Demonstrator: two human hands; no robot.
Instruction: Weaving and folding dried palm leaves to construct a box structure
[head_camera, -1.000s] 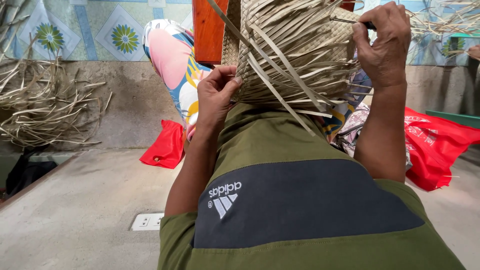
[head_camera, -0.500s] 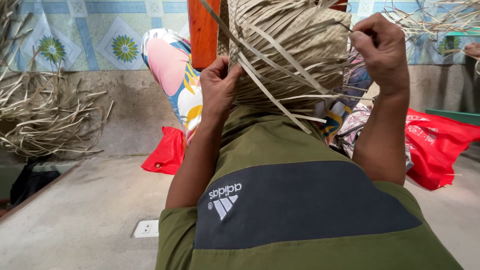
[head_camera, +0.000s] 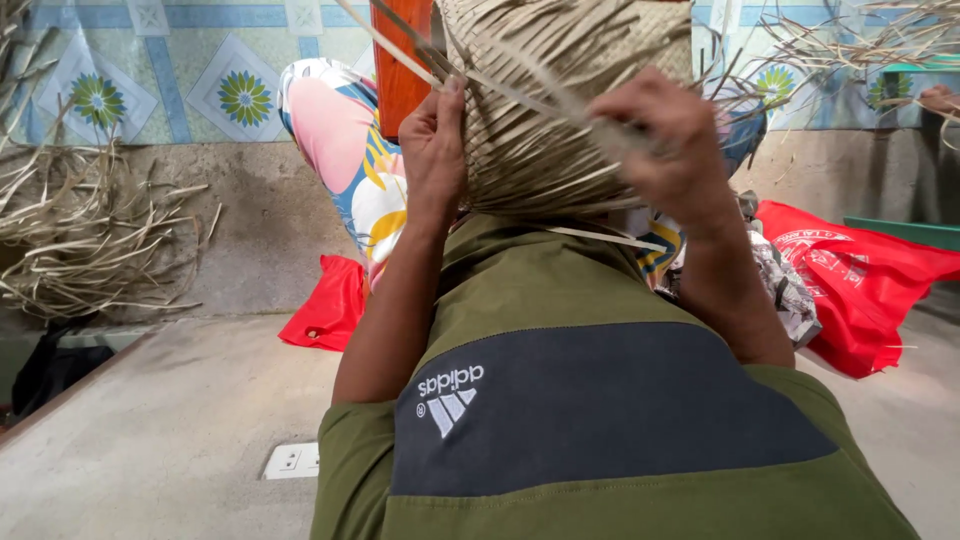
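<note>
Our left hand (head_camera: 432, 150) pinches 1 loose strip (head_camera: 400, 48); our blurred right hand (head_camera: 665, 135) presses the woven basket (head_camera: 540, 110), fingers curled.

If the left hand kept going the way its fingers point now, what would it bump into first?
The left hand points upward along the woven straw piece, its fingertips already touching the loose strips. Straight on, it would probably meet the orange-red wooden post next, though depth is hard to judge.

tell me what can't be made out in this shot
Head view:
- Woven straw piece: its top is cut off by the frame edge.
- Right hand: motion-blurred, so its grip is unclear.
- Left hand: fingertips are hidden behind the weave.
- Orange wooden post: mostly hidden.
</note>
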